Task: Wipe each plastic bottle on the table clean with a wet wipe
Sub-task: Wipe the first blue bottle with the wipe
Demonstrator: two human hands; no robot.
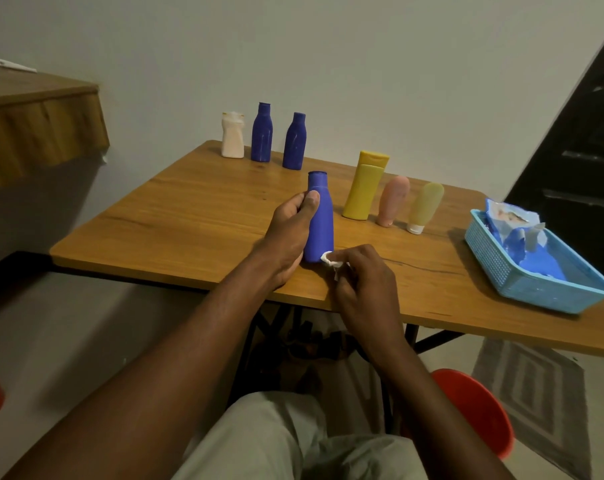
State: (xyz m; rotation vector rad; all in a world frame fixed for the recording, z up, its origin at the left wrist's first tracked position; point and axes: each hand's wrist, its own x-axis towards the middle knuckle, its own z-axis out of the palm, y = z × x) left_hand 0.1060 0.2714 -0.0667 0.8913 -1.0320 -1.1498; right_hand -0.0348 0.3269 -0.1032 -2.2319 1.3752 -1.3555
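Seven plastic bottles are in my feed. The one being worked is the near blue bottle (pixel 320 223), roughly upright at the front edge of the table (pixel 189 216), neck up. From here I cannot tell whether its base rests on the wood or sits just clear of it. The left hand (pixel 288 233) is wrapped round the bottle's left side, thumb pressed on the shoulder below the neck and fingers curled behind. The right hand (pixel 362 282) is bunched round a crumpled white wet wipe (pixel 329 259), pinching it and pressing it to the bottle's lower right corner.

Just right of the near blue bottle and a little behind it, I see a yellow bottle (pixel 362 188) standing cap up. Further right a pink tube (pixel 392 200) and then a pale yellow tube (pixel 425 206) stand on their caps, each apart from the next.

Well behind the near blue bottle, by the wall, stand the right rear blue bottle (pixel 294 142), the left rear blue bottle (pixel 261 133) and, leftmost, a white bottle (pixel 232 136).

Far right of the near blue bottle, a light blue basket (pixel 522 275) sits on the table and holds an opened wipes pack (pixel 511 223). Below and right of the near blue bottle, past the table edge, a red stool (pixel 473 410) shows.
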